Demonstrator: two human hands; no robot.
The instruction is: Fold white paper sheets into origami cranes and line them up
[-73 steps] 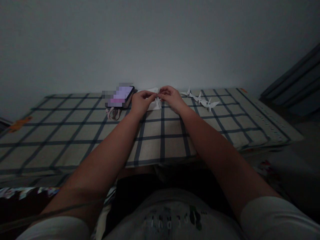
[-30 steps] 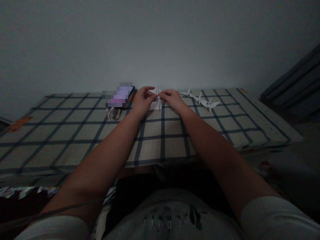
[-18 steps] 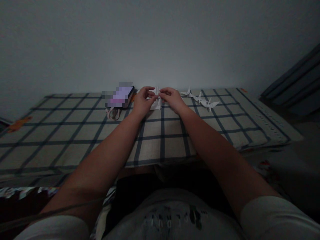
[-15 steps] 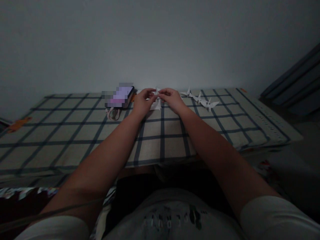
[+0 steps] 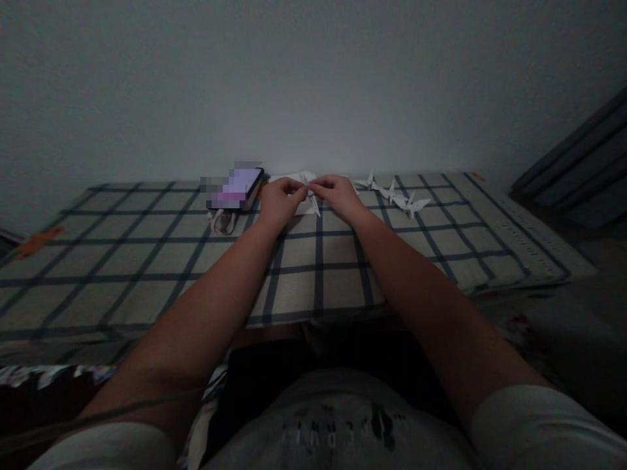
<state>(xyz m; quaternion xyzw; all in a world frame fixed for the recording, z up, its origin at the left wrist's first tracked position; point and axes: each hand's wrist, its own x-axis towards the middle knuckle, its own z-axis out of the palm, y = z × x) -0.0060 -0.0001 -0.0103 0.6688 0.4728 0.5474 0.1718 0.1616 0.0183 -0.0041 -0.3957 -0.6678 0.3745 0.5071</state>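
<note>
Between my hands is a small white folded paper crane (image 5: 314,205), with a pointed end sticking down toward me. My left hand (image 5: 283,198) pinches it from the left with thumb and forefinger. From the right, my right hand (image 5: 337,194) pinches the same piece, its fingertips almost meeting those of the left. White paper (image 5: 306,209) lies flat on the cloth beneath and behind the hands. To the right stand several finished white paper cranes (image 5: 414,205) in a slanting row. The fingers partly hide the folds being held.
A phone (image 5: 240,186) with a lit purple screen leans left of my hands, a pale strap loop (image 5: 224,223) in front of it. A checked cloth (image 5: 340,277) covers the table. Behind it rises a plain wall (image 5: 313,85); a dark curtain (image 5: 582,156) hangs at right.
My fingers have closed in lower around the folded paper, and its pointed lower end has swung slightly to the right. The cranes and the phone have stayed in place.
</note>
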